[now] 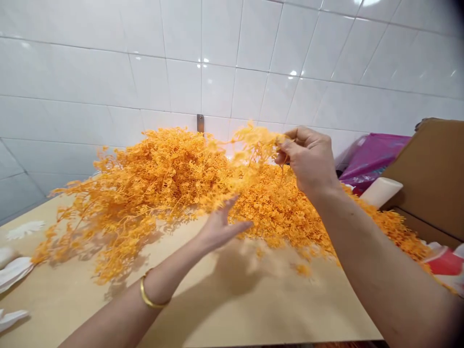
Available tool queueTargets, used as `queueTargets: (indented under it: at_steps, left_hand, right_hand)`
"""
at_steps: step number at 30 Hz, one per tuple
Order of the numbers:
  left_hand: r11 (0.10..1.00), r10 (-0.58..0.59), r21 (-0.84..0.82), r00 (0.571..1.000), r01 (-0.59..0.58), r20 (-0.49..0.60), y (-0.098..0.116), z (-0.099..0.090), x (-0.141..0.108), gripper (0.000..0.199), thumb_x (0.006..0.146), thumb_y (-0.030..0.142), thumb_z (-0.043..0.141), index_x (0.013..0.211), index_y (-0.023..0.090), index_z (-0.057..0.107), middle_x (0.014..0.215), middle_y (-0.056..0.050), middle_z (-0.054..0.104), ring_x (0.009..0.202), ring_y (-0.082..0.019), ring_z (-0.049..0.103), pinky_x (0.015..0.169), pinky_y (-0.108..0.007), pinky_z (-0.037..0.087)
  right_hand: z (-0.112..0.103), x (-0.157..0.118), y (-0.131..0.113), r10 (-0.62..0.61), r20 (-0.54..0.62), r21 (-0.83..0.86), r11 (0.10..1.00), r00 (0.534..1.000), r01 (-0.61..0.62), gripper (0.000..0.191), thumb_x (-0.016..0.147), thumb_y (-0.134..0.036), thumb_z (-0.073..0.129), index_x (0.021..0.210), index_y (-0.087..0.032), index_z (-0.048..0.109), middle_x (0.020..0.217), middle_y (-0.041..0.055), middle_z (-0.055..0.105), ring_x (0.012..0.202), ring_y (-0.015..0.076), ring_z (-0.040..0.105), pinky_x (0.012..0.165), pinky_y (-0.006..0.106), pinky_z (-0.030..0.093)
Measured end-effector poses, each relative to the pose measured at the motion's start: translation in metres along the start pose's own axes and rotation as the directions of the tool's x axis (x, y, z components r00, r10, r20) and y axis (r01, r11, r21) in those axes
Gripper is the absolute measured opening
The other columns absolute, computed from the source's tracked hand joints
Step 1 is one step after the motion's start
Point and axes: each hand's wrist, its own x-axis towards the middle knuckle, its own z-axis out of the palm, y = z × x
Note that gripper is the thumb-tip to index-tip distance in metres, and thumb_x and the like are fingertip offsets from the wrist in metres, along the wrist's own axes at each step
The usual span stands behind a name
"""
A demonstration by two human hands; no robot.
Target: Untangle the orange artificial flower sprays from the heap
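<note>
Orange artificial flower sprigs lie in a large heap (174, 169) along the back of the table, with a second mass (275, 212) to its right. My right hand (308, 152) is raised over the right mass and pinches one orange flower sprig (253, 145) between thumb and fingers. The sprig hangs to the left of that hand, partly blurred. Below the sprig my left hand (223, 224) is open, thumb and fingers apart; its fingertips are close to the lower blossoms, and I cannot tell if they touch. A gold bangle (145, 292) circles the left wrist.
A cardboard box (431, 179) stands at the right, with a purple plastic bag (373, 157) and a white roll (382, 192) beside it. White petal-like pieces (14, 273) lie at the table's (217, 309) left edge. White tiled wall (217, 87) rises behind.
</note>
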Motion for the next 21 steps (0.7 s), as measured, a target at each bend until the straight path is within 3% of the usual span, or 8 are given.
queueTargets:
  at_steps: [3, 6, 8, 11, 16, 18, 21]
  left_hand:
    - [0.968, -0.114, -0.247, 0.954, 0.043, -0.278, 0.006, -0.041, 0.011, 0.054, 0.058, 0.025, 0.067, 0.108, 0.019, 0.051, 0.112, -0.012, 0.052, 0.104, -0.025, 0.048, 0.084, -0.035, 0.04]
    - [0.835, -0.316, -0.548, 0.856, 0.046, -0.409, 0.007, -0.069, 0.01, 0.041, 0.064, 0.017, 0.06, 0.104, 0.019, 0.05, 0.092, -0.006, 0.059, 0.082, -0.017, 0.058, 0.07, -0.028, 0.047]
    - [0.667, -0.486, -0.739, 0.808, 0.096, -0.333, 0.002, -0.075, -0.001, 0.032, 0.07, 0.012, 0.049, 0.102, 0.018, 0.05, 0.079, -0.004, 0.06, 0.07, -0.014, 0.059, 0.061, -0.025, 0.049]
    - [0.434, -0.642, -0.88, 0.751, 0.193, -0.152, -0.012, -0.069, -0.029, 0.028, 0.076, 0.009, 0.037, 0.1, 0.016, 0.051, 0.072, -0.005, 0.06, 0.066, -0.015, 0.06, 0.058, -0.027, 0.05]
    - [0.28, -0.752, -0.922, 0.658, 0.266, -0.039, -0.029, -0.045, -0.073, 0.027, 0.08, 0.012, 0.03, 0.101, 0.011, 0.048, 0.083, -0.013, 0.059, 0.078, -0.021, 0.06, 0.068, -0.034, 0.051]
    - [0.234, -0.762, -0.932, 0.647, 0.277, 0.001, -0.029, -0.035, -0.08, 0.026, 0.081, 0.012, 0.028, 0.097, 0.01, 0.049, 0.082, -0.014, 0.058, 0.075, -0.02, 0.06, 0.067, -0.035, 0.05]
    - [0.144, -0.75, -0.97, 0.661, 0.196, 0.022, -0.026, -0.024, -0.081, 0.022, 0.082, 0.017, 0.029, 0.085, 0.014, 0.05, 0.078, -0.01, 0.057, 0.071, -0.017, 0.06, 0.064, -0.033, 0.051]
  right_hand:
    - [0.014, -0.021, -0.007, -0.252, 0.067, -0.314, 0.913, 0.965, 0.26, 0.011, 0.074, -0.017, 0.047, 0.066, -0.017, 0.054, 0.063, 0.0001, 0.047, 0.056, 0.0099, 0.044, 0.052, 0.024, 0.034]
    - [0.041, -0.055, -0.006, -0.363, 0.238, -0.559, 0.707, 0.901, 0.433, 0.013, 0.075, -0.013, 0.043, 0.071, -0.016, 0.056, 0.072, 0.0036, 0.047, 0.061, 0.0125, 0.042, 0.056, 0.027, 0.031]
    - [0.063, -0.081, 0.003, -0.355, 0.361, -0.642, 0.576, 0.862, 0.506, 0.015, 0.074, -0.01, 0.042, 0.073, -0.016, 0.055, 0.071, 0.0047, 0.047, 0.061, 0.0139, 0.039, 0.057, 0.028, 0.029]
    - [0.095, -0.117, 0.023, -0.264, 0.517, -0.63, 0.527, 0.814, 0.571, 0.012, 0.074, -0.012, 0.043, 0.076, -0.016, 0.054, 0.074, 0.0062, 0.047, 0.064, 0.0158, 0.04, 0.059, 0.03, 0.028]
    - [0.126, -0.15, 0.041, -0.084, 0.627, -0.595, 0.589, 0.774, 0.546, 0.012, 0.075, -0.014, 0.043, 0.075, -0.016, 0.054, 0.078, 0.0076, 0.049, 0.072, 0.019, 0.041, 0.062, 0.031, 0.029]
    - [0.128, -0.155, 0.037, -0.025, 0.645, -0.593, 0.613, 0.764, 0.521, 0.011, 0.073, -0.012, 0.044, 0.072, -0.015, 0.054, 0.078, 0.0083, 0.049, 0.076, 0.0207, 0.042, 0.064, 0.033, 0.031]
    - [0.117, -0.158, 0.024, -0.016, 0.68, -0.533, 0.676, 0.733, 0.509, 0.01, 0.073, -0.015, 0.046, 0.076, -0.015, 0.055, 0.081, 0.0087, 0.05, 0.081, 0.0217, 0.042, 0.069, 0.035, 0.032]
